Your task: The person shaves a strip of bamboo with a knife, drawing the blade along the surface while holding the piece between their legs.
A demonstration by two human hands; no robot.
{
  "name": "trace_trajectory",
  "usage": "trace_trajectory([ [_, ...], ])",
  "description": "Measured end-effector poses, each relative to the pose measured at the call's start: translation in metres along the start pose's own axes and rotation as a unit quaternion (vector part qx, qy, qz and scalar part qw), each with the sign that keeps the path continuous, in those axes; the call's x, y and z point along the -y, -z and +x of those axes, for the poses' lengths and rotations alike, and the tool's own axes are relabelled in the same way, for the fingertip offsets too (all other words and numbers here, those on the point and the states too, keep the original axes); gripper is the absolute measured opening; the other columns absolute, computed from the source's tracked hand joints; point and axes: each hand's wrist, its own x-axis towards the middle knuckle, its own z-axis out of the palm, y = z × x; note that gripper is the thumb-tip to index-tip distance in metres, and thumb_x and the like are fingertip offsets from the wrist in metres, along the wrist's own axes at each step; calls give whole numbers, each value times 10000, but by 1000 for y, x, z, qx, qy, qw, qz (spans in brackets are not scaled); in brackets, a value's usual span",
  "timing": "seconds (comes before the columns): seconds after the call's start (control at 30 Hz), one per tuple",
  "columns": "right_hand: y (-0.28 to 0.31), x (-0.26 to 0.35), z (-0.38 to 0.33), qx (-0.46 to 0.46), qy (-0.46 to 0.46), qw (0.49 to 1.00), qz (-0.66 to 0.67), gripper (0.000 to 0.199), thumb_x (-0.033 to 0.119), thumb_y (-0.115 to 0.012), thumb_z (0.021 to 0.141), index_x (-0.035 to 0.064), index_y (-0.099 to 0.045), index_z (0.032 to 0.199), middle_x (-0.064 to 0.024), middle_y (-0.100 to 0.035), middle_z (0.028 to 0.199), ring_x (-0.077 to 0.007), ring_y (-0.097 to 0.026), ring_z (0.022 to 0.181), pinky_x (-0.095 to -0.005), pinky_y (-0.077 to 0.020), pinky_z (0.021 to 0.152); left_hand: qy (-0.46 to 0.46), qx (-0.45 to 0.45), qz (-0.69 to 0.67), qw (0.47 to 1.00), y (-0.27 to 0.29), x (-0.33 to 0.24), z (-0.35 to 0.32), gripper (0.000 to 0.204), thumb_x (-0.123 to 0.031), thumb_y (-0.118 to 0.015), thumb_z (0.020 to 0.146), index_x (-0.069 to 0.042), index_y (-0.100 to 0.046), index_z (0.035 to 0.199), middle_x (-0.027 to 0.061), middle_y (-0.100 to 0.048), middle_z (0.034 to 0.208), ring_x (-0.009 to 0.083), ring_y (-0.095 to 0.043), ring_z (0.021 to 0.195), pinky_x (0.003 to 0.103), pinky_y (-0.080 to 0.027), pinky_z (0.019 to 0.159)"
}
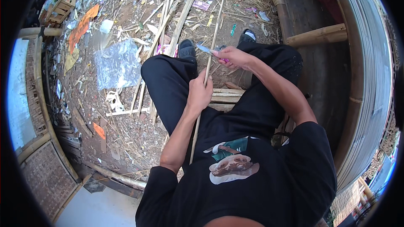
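Note:
A long, thin bamboo strip [219,23] slants from my lap up past my feet. Around its middle, between my knees, my left hand [200,91] is closed. My right hand [232,57] grips a knife by its handle, which shows a bit of pink between the fingers. The knife's blade [205,49] points left and lies against or just over the strip, above my left hand; whether it touches I cannot tell. The strip's lower end runs along my left forearm to my shirt.
Several split bamboo strips [183,21] lie on the littered ground beyond my left foot. A clear plastic bag [118,64] and an orange scrap [84,27] lie to the left. Short wooden slats [227,96] sit between my thighs. A bamboo frame [317,35] stands close on the right.

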Motion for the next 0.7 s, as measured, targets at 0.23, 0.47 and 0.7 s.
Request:
trace_trajectory([
  [0.23,-24,-2,-18,33,-54,998,6,483,416,-507,1013,106,-472,645,105,-294,551,-16,-225,450,-204,-163,416,15,39,1,999,8,-1,-25,235,-97,-556,935,32,-619,1122,131,-589,651,115,-513,587,323,-442,578],
  [0.47,-40,-32,-21,95,-80,992,-6,509,430,-530,1000,84,-506,627,82,-349,545,-15,-254,440,-214,-167,408,64,54,-50,995,-5,18,-40,211,-95,-556,927,46,-622,1069,102,-617,702,85,-514,638,297,-443,599],
  [0.7,-43,-43,-15,75,-109,991,-24,479,442,-573,974,89,-507,656,85,-336,531,-30,-260,432,-217,-174,402,73,48,-27,996,-9,30,-36,269,-112,-567,932,27,-619,1156,83,-602,698,69,-488,656,280,-443,615],
])
